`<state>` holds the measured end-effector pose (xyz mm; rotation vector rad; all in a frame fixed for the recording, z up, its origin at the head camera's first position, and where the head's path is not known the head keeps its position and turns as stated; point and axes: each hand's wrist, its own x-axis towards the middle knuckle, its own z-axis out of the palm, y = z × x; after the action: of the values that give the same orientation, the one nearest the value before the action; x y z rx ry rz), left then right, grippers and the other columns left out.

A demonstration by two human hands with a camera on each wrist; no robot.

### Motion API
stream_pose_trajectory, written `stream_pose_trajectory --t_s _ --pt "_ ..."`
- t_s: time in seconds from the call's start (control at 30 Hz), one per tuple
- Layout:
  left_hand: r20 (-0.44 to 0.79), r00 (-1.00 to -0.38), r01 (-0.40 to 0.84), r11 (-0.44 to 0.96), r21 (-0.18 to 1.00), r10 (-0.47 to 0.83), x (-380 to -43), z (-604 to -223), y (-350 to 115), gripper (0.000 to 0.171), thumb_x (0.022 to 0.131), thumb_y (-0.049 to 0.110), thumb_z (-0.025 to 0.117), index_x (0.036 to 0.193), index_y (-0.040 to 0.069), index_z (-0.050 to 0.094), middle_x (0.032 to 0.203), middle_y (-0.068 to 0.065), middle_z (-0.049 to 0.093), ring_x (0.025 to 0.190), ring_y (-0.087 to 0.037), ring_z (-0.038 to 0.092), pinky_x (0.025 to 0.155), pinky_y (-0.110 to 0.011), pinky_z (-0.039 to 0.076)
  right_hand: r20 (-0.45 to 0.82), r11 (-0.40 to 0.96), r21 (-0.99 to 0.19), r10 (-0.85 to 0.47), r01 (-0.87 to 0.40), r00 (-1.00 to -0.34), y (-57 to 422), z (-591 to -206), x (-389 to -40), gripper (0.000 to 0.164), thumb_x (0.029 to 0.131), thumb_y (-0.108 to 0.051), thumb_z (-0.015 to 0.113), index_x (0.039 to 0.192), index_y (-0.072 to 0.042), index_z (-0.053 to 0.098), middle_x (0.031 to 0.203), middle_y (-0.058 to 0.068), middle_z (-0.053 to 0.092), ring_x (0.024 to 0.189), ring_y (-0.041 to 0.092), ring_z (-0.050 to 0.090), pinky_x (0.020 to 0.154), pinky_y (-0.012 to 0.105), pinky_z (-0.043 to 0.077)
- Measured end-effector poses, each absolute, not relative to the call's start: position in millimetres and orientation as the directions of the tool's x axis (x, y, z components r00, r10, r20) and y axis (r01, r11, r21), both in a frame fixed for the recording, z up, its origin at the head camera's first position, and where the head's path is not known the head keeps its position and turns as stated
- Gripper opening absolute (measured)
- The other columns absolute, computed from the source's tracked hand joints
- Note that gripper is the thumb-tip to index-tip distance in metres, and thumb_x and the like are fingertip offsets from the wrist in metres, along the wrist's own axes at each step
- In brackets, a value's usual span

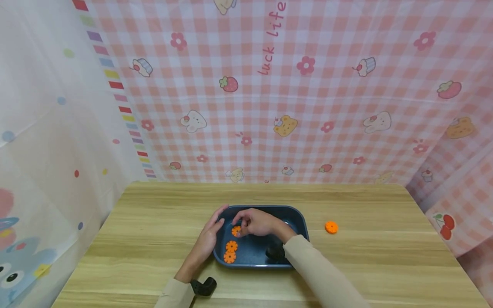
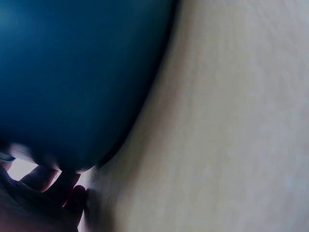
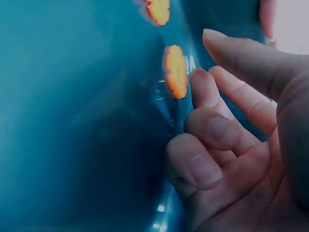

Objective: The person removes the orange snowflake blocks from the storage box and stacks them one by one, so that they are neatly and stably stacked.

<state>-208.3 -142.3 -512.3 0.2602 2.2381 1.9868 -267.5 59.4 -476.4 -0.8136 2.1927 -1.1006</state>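
A dark blue rectangular tray (image 1: pixel 252 254) sits on the table. My left hand (image 1: pixel 207 239) holds its left side, thumb at the rim and fingers along the far left corner. In the left wrist view those fingers (image 2: pixel 63 191) show against the tray's outer wall. Over the tray's inside, my right hand (image 1: pixel 259 222) hovers with loosely bent fingers, thumb apart and nothing between them. Beside its fingertips lies an orange notched disc (image 1: pixel 235 231). Two more discs (image 1: pixel 230 256) lie close together in the near left corner. In the right wrist view, one orange disc (image 3: pixel 176 72) is just beyond the fingers.
Another orange notched disc (image 1: pixel 331 227) lies on the wooden table (image 1: pixel 369 265), right of the tray. Black devices are strapped at the left wrist (image 1: pixel 204 286) and right wrist (image 1: pixel 275 252). Behind the table hangs a pink checked cloth (image 1: pixel 246 107).
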Motion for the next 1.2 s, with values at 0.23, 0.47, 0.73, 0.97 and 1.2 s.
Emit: stream_pose_trajectory --t_s 0.23,0.47,0.73,0.97,1.2 --pt "0.02 -0.977 0.045 0.111 0.993 0.213 -208.2 -513.0 -143.0 0.046 0.109 0.019 0.028 0.155 0.017 0.033 0.163 -0.003 0.023 0.152 -0.025 0.014 0.122 -0.054 0.007 -0.224 0.53 -0.805 -0.688 -0.267 -0.69 59.1 -480.8 -267.6 0.03 0.089 -0.01 0.073 0.118 -0.008 0.065 0.063 -0.001 0.058 0.052 0.01 0.045 0.053 0.023 0.035" --pt "0.014 -0.976 0.037 0.1 0.994 0.219 -207.7 -512.9 -143.4 0.047 0.109 0.02 0.028 0.155 0.016 0.032 0.163 -0.003 0.022 0.152 -0.025 0.013 0.122 -0.055 0.006 -0.223 0.55 -0.783 -0.684 -0.29 -0.695 57.7 -483.0 -267.4 0.033 0.089 -0.01 0.073 0.121 -0.008 0.065 0.059 -0.005 0.053 0.049 0.009 0.043 0.051 0.021 0.034" --pt "0.021 -0.976 0.046 0.108 0.993 0.216 -207.0 -511.5 -142.9 0.047 0.109 0.018 0.028 0.155 0.015 0.031 0.163 -0.002 0.023 0.152 -0.023 0.014 0.122 -0.054 0.007 -0.249 0.589 -0.756 -0.661 -0.285 -0.707 56.3 -484.9 -268.8 0.031 0.089 -0.012 0.073 0.119 -0.01 0.066 0.058 -0.005 0.051 0.048 0.009 0.041 0.049 0.022 0.032" --pt "0.017 -0.976 0.042 0.111 0.993 0.219 -207.1 -512.1 -142.2 0.046 0.109 0.019 0.027 0.155 0.018 0.032 0.163 -0.003 0.022 0.152 -0.025 0.013 0.122 -0.055 0.005 -0.235 0.598 -0.738 -0.661 -0.312 -0.712 56.0 -487.0 -269.6 0.024 0.089 -0.009 0.072 0.113 -0.012 0.068 0.059 -0.005 0.051 0.049 0.009 0.043 0.05 0.022 0.033" --pt "0.013 -0.978 0.038 0.114 0.993 0.21 -206.0 -511.0 -141.2 0.047 0.109 0.018 0.028 0.155 0.018 0.032 0.163 -0.003 0.022 0.152 -0.024 0.013 0.122 -0.054 0.007 -0.245 0.6 -0.744 -0.655 -0.295 -0.714 55.7 -484.9 -267.5 0.02 0.087 -0.008 0.074 0.106 -0.012 0.066 0.061 -0.005 0.051 0.052 0.01 0.044 0.052 0.022 0.034"
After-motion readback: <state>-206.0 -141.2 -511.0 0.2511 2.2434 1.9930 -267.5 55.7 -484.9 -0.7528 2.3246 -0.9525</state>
